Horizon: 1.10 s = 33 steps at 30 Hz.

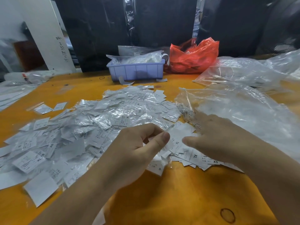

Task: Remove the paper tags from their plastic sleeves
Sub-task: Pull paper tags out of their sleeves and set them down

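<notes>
The paper tag [168, 140] in play sits near the table's [186, 192] front edge, pinched between thumb and forefinger of the left hand [138, 148]; whether its plastic sleeve is off cannot be told. The right hand [215, 137] lies just beside it, fingers spread and relaxed, resting on the bare tags [194, 156]. Behind and toward the left edge spreads the heap of sleeved tags [97, 120]. The risk is mixing: a careless sweep of the right hand could push finished tags back into the heap, or under the clear bags [243, 111] toward the right edge. A hard pull might tear the paper.
</notes>
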### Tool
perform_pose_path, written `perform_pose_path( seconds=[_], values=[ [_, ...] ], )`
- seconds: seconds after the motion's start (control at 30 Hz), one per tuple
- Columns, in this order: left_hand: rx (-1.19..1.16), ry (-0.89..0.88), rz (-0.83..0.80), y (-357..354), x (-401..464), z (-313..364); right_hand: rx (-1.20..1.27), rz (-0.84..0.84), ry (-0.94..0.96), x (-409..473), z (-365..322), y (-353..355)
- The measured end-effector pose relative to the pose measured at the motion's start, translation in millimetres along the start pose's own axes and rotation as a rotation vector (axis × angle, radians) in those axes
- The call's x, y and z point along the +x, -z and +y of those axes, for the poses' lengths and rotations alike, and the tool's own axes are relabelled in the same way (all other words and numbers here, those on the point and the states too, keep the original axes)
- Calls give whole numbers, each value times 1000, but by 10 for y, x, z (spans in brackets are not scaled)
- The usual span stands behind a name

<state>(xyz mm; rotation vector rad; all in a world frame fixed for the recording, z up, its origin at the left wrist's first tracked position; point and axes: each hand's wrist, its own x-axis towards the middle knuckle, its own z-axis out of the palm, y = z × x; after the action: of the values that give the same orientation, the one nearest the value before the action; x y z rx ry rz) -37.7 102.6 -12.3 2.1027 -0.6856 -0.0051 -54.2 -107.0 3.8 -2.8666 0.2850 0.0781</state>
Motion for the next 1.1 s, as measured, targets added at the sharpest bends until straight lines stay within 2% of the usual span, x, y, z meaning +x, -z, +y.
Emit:
perform_pose_path(
  seconds=[0.13,0.83,0.97,1.1],
  values=[
    [13,-3,-7,-3,-4,24,-35,-69,0,-11,-45,-51],
    [18,-5,-17,-4,-12,25,-83,-101,-61,55,-73,-134],
    [24,-15,-11,-1,-16,27,-65,-59,-54,44,-77,-137],
    [17,-20,-13,1,-14,40,-82,52,15,30,-87,-160]
  ],
)
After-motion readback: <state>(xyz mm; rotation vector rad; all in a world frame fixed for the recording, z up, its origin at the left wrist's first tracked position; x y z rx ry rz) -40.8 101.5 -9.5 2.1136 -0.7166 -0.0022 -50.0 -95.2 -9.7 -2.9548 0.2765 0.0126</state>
